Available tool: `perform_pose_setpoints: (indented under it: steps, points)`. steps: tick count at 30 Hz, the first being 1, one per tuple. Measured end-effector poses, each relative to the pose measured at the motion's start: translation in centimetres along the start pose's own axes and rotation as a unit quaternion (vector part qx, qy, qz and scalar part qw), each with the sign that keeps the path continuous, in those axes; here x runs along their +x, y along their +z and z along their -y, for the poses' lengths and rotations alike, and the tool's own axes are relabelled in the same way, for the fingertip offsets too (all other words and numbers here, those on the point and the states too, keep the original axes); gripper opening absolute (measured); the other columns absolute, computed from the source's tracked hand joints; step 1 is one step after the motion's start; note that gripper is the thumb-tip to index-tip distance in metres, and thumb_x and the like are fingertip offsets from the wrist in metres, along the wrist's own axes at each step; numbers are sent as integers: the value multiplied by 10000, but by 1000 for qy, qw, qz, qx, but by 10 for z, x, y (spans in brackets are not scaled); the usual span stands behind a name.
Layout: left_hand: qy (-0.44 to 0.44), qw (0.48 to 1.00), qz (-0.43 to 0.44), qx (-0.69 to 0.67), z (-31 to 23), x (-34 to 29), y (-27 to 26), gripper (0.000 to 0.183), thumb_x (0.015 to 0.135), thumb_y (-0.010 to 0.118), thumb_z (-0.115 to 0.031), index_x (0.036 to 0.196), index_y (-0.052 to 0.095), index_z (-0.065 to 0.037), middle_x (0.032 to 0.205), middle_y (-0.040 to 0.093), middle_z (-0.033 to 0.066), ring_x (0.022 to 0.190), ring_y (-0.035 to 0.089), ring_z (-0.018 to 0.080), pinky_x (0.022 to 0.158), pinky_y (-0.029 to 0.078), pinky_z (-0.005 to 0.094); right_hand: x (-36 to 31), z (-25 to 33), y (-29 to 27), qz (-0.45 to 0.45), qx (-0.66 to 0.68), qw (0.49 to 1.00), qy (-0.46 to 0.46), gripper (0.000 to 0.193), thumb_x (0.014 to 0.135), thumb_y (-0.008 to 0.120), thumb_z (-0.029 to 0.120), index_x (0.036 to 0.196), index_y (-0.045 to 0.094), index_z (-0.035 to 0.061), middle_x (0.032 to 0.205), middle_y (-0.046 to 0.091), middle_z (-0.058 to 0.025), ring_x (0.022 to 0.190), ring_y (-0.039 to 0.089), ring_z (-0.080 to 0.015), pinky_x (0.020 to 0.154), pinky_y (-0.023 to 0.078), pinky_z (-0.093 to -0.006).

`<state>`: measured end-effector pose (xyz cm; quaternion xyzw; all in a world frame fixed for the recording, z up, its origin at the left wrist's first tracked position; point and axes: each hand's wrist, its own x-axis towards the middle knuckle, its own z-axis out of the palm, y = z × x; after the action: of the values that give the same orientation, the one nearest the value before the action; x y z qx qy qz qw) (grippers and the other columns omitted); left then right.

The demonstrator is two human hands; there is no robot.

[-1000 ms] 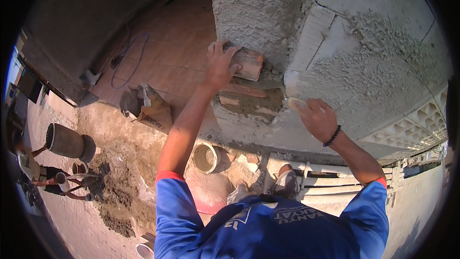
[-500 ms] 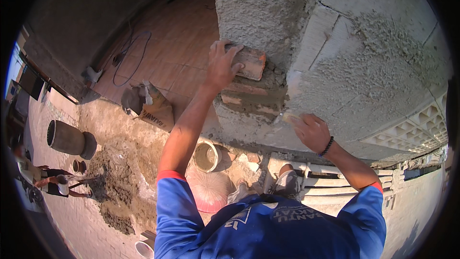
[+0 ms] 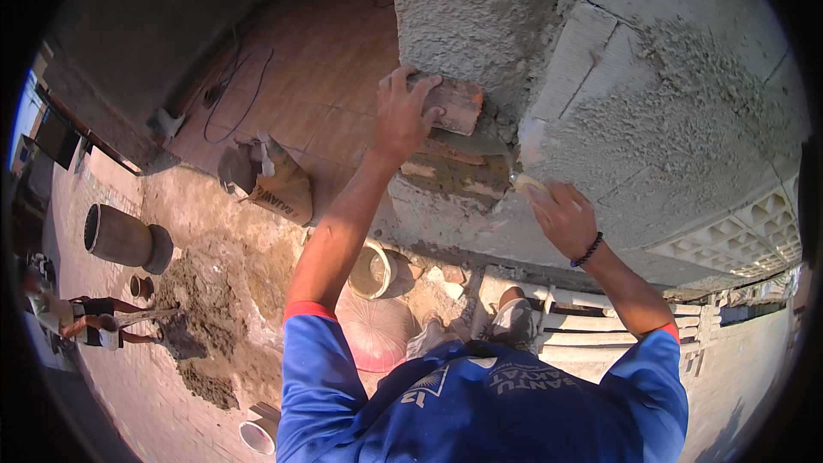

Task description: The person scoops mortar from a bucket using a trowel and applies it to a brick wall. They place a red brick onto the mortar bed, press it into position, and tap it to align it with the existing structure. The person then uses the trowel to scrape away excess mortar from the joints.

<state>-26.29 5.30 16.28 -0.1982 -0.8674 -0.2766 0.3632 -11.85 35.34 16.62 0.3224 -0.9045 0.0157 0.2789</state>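
Observation:
My left hand (image 3: 401, 116) is closed over one end of a reddish-brown brick (image 3: 463, 107), with its fingers on the top and side. The brick is at the foot of a rough-plastered pillar (image 3: 480, 17), just beyond a low course of bricks (image 3: 463, 173) smeared with wet grey mortar. In my right hand (image 3: 566, 219) is a trowel, gripped by its pale handle (image 3: 533, 189). The handle points toward the mortar at the right end of the course. Its blade is hard to make out against the grey mortar.
Below the ledge stand a mortar bucket (image 3: 370, 270) and a pinkish round sack (image 3: 373, 330). A torn cement bag (image 3: 283, 189) stands left of my forearm. Farther left are a drum (image 3: 118, 234), a mortar heap (image 3: 206, 326) and another person (image 3: 94, 317) with a long-handled tool.
My right hand and the trowel have moved up and slightly right, closer to the brick course. My left hand stays on the brick, which has shifted only slightly in view.

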Motion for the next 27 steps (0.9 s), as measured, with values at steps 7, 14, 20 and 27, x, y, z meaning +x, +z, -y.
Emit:
perform_pose_setpoints:
  steps: [7, 14, 20, 27]
  points:
    - [3, 1000, -10, -13, 0, -5, 2, 593, 701, 854, -122, 1251, 642, -186, 1347, 467, 161, 1240, 453, 383, 1036, 416, 483, -28, 8, -17, -22, 152, 984, 94, 391, 800, 752, 93, 1183, 673, 87, 990, 663, -131, 854, 673, -324, 719, 561, -405]
    - [21, 1000, -22, -3, 0, -8, 2, 596, 697, 858, -117, 1248, 639, -179, 1347, 461, 186, 1249, 440, 398, 1037, 406, 490, -74, 20, -7, 33, 238, 945, 222, 364, 807, 738, 96, 1164, 675, 60, 943, 668, -170, 834, 673, -381, 695, 546, -439]
    - [26, 999, -43, -9, -5, -11, 3, 589, 690, 853, -109, 1236, 634, -144, 1319, 469, 182, 1216, 435, 408, 1012, 398, 511, -84, 25, 1, 51, 254, 935, 242, 364, 811, 732, 111, 1168, 677, 61, 956, 671, -178, 836, 664, -396, 706, 536, -450]
    - [3, 999, -48, -12, -10, -13, 3, 594, 682, 859, -110, 1234, 641, -148, 1345, 448, 189, 1222, 428, 411, 1011, 400, 508, -81, 27, 5, 41, 276, 925, 260, 360, 794, 747, 95, 1141, 683, 21, 934, 682, -196, 826, 679, -364, 726, 533, -407]
